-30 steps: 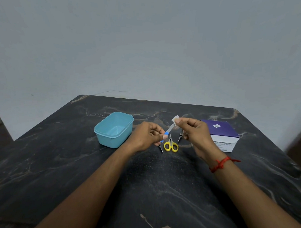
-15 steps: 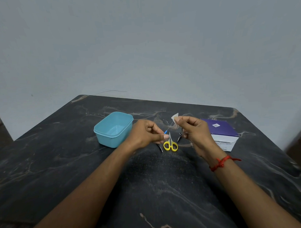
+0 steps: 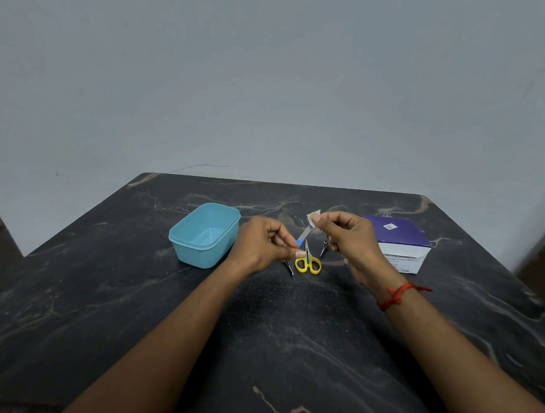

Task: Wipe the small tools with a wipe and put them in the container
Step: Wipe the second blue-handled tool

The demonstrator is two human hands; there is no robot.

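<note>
- Left hand: raised above the table, fingers curled, thumb and forefinger pinching the blue end of a slim grey metal tool with a blue grip. The tool slants up and to the right, which presents its bare end to the other hand.
- Right hand: also raised, fingertips pinching a small white wipe against the upper end of that tool; the other fingers are loosely curled. One hand steadies while the other rubs, so the step in hand appears to be the wiping of this tool.
- A red thread band sits on the right wrist.
- Directly below the hands, on the dark marbled stone table, lie small yellow-handled scissors, blades pointing away from the person.
- Two thin pointed metal tools flank the scissors: one just left, one just right, both partly hidden by the hands; their type cannot be determined.
- These three are apparently awaiting their turn, kept close to the work.
- A light blue rectangular plastic container stands open, left of the left hand, within easy reach for depositing. No tool is visible inside it.
- A purple-and-white cardboard box sits right of the right hand, probably the source of the wipes.
</note>
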